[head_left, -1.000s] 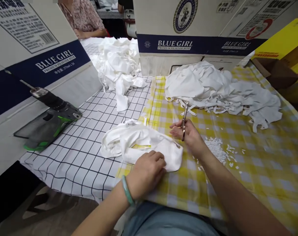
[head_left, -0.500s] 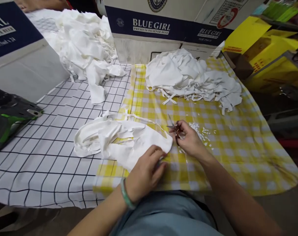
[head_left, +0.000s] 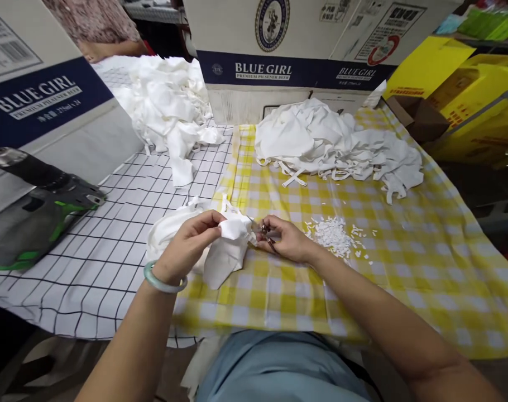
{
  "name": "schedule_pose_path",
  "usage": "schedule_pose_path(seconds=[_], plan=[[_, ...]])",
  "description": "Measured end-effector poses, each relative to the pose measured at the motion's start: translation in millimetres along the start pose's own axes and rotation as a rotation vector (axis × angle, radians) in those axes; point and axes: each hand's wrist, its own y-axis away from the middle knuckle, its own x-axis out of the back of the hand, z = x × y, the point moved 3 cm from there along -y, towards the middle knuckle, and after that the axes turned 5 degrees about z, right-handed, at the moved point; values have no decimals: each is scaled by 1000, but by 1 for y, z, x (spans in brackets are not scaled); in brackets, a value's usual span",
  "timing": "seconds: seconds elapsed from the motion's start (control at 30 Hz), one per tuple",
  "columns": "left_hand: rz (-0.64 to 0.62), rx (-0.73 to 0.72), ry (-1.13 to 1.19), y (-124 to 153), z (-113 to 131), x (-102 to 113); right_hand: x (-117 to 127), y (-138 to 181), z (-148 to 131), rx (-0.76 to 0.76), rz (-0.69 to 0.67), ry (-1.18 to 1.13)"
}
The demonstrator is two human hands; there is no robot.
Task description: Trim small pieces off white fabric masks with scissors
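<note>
In the head view, a soft white garment with thin straps was bunched up and creased. It lay across the left edge of the yellow checked tablecloth, with one end lifted. The left hand pinched that end between thumb and fingers. The right hand held small scissors right by the garment's edge. The left hand hid some of the garment, and the right hand hid much of the scissors.

A heap of tiny white snips sat on the yellow checked tablecloth. A pile of white garments lay on its far part, with a big BLUE GIRL beer box behind. A power drill was well to its left.

Half a second before, the garment's end lay flat, and the left hand was down beside it.
</note>
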Motion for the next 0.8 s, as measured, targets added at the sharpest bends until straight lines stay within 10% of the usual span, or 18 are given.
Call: schedule_pose_path(seconds=[0.2, 0.37, 0.6, 0.8], plan=[[484, -324, -419, 37, 10, -10, 3, -8, -52, 1, 154, -399], [84, -18, 213, 46, 14, -56, -24, 21, -78, 46, 213, -257], [119, 256, 738, 44, 11, -50, -30, 31, -55, 35, 392, -259], [-148, 317, 573, 54, 20, -45, -21, -6, -50, -18, -75, -449]])
